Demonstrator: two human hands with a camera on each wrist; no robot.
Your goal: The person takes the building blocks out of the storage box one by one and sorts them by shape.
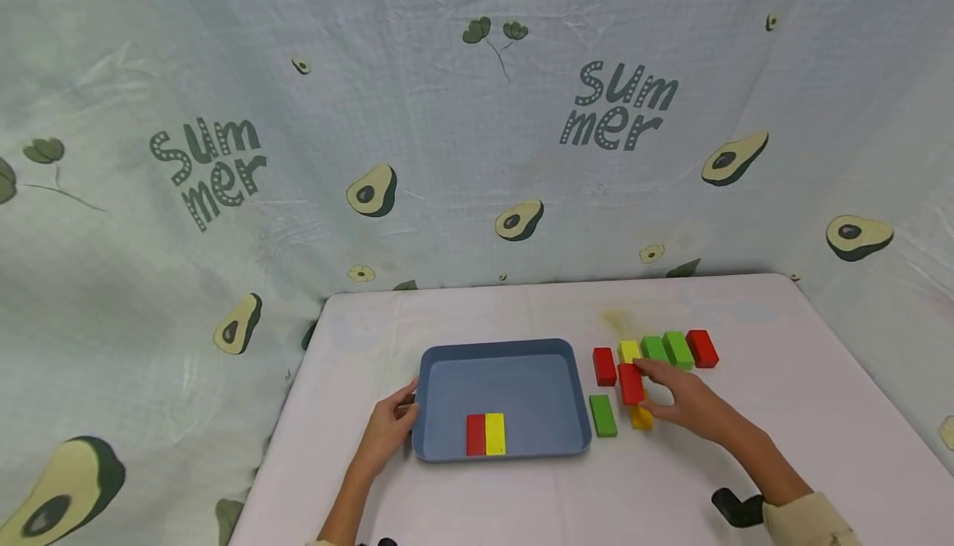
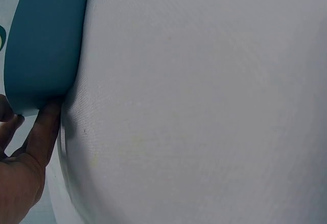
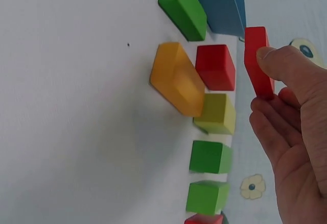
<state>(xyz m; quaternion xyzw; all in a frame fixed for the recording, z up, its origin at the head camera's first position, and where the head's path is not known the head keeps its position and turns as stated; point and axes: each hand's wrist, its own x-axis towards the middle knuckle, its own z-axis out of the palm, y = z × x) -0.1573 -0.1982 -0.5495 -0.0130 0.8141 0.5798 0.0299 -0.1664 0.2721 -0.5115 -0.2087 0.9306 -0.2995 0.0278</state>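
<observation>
My right hand (image 1: 689, 401) pinches a red block (image 1: 630, 384) between thumb and fingers, held above the table among the loose blocks. In the right wrist view, the thumb lies on one face of this red block (image 3: 258, 60), with fingertips at its lower end. An orange block (image 1: 642, 419) is partly hidden under the hand in the head view. At the blue-grey tray (image 1: 514, 349), my left hand (image 1: 386, 430) touches the outside of the left wall with its fingers. Inside the tray, a red block (image 1: 475, 435) and a yellow block (image 1: 495, 434) stand side by side along the near wall.
Right of the tray lie a green block (image 1: 603, 416) and a red block (image 1: 604, 366). Behind the right hand, a yellow block (image 1: 629, 350), two green blocks (image 1: 678, 350) and another red block (image 1: 702, 348) form a row. A patterned cloth (image 1: 447, 115) hangs behind the table.
</observation>
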